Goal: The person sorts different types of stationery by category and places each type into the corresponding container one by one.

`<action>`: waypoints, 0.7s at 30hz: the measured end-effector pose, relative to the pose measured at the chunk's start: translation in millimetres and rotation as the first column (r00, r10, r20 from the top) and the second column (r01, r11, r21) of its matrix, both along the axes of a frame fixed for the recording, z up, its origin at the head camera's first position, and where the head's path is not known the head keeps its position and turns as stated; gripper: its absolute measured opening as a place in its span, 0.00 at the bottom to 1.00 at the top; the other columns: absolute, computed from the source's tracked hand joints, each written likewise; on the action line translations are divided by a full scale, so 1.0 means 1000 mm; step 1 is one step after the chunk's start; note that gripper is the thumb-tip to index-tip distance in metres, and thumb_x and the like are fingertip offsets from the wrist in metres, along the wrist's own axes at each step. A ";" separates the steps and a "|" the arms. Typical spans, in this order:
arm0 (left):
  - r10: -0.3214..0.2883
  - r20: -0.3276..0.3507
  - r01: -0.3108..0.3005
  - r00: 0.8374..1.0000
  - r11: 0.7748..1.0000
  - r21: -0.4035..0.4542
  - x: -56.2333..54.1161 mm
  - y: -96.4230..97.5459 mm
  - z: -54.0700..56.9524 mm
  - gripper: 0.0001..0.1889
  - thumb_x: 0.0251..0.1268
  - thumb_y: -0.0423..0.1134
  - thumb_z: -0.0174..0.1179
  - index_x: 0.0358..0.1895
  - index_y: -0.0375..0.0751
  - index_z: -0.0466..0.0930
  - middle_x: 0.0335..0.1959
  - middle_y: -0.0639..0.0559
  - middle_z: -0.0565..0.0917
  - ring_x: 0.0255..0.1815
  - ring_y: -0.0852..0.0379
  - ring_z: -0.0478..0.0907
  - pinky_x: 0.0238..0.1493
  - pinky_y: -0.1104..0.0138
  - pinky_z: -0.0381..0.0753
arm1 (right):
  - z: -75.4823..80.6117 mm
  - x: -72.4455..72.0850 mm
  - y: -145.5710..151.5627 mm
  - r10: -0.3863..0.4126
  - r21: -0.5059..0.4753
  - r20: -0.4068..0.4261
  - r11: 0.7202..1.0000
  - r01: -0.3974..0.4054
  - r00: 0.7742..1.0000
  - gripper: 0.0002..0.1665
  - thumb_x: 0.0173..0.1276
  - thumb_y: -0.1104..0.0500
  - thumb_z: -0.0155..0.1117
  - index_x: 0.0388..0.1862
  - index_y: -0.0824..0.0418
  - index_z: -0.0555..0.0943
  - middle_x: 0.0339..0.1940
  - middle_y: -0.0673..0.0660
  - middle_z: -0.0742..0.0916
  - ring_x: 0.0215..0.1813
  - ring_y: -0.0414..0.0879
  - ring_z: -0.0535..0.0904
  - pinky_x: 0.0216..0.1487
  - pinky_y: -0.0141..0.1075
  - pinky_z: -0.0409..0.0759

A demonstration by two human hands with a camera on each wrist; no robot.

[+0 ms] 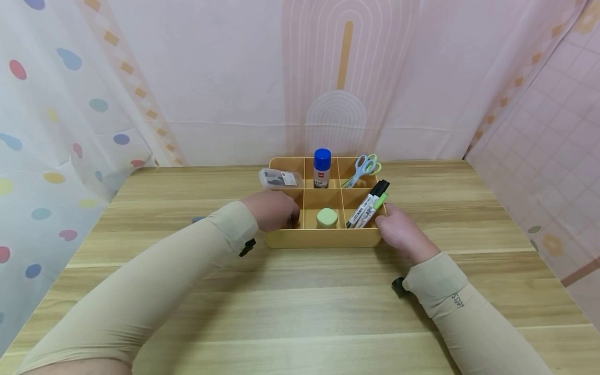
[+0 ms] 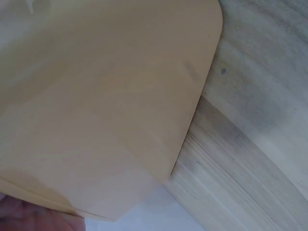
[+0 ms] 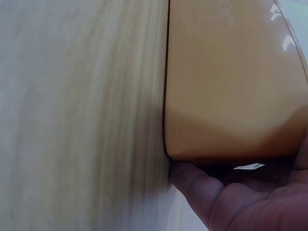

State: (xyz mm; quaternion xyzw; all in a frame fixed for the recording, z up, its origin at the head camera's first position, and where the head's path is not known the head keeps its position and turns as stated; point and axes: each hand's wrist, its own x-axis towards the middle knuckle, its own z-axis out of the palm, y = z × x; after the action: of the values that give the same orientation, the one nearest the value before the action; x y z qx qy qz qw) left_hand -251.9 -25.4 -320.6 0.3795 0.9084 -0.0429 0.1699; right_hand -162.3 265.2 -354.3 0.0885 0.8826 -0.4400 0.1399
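A yellow-orange desk organizer (image 1: 323, 238) with several compartments stands on the wooden table. My left hand (image 1: 274, 210) dips over its left wall into the front-left compartment; the fingertips are mostly hidden, and I cannot tell whether they hold anything. The left wrist view has the organizer's outer wall (image 2: 110, 101), with part of the left hand (image 2: 36, 219) beyond the rim. On the other side, my right hand (image 1: 404, 232) grips the right wall near the front corner. Close up, a digit of that right hand (image 3: 236, 202) lies along the lower corner of the organizer (image 3: 231, 86).
The organizer holds a blue-capped glue stick (image 1: 322, 169), scissors (image 1: 363, 167), markers (image 1: 364, 208), a pale green rounded item (image 1: 326, 217) and a clear case (image 1: 280, 178) leaning over the rim. Something blue (image 1: 198, 219) peeks out behind the left forearm. A patterned curtain (image 1: 225, 78) hangs behind the table.
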 end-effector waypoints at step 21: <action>-0.070 -0.127 0.062 0.989 0.996 -0.062 -0.002 0.005 -0.008 0.08 0.75 0.34 0.60 0.35 0.48 0.85 0.28 0.55 0.83 0.31 0.55 0.78 0.41 0.60 0.84 | -0.003 -0.001 0.001 0.001 0.054 -0.073 0.999 0.003 0.997 0.34 0.75 0.60 0.41 0.78 0.67 0.67 0.71 0.69 0.78 0.68 0.60 0.71 0.76 0.61 0.68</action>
State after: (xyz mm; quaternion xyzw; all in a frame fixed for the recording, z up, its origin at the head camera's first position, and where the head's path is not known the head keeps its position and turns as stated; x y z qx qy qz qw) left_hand -254.1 -20.6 -328.2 0.4006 0.9029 -0.0994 0.1201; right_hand -163.7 265.8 -357.6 0.0764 0.8987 -0.4190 0.1048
